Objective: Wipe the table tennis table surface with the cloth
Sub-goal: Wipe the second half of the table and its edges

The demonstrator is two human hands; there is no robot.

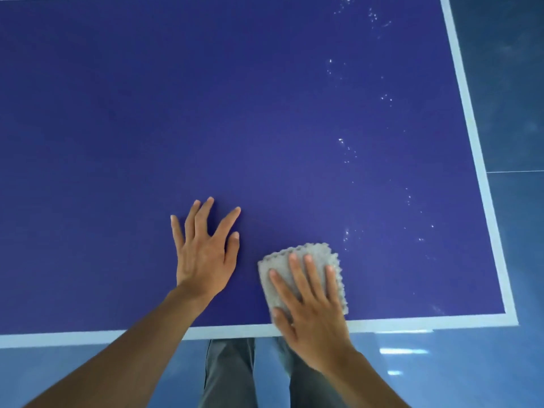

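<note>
Wiping is in hand at the near edge of the desk (265,128). The right hand (312,304) lies flat on the folded grey cloth (319,251), fingers straight and slightly spread, pressing it down just inside the white border (117,337). The left hand (203,254), fingers spread, rests on the desk beside the cloth, not touching it. White specks (347,234) trail off to the right, so the next stroke probably calls for a firm sweep that way.

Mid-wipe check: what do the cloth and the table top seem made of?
Cloth: looks like grey microfibre or fleece; fuzzy pile, scalloped edges. Table top: seems a hard painted board, smooth matte blue finish with a pale border stripe; white specks sit on its surface.
</note>
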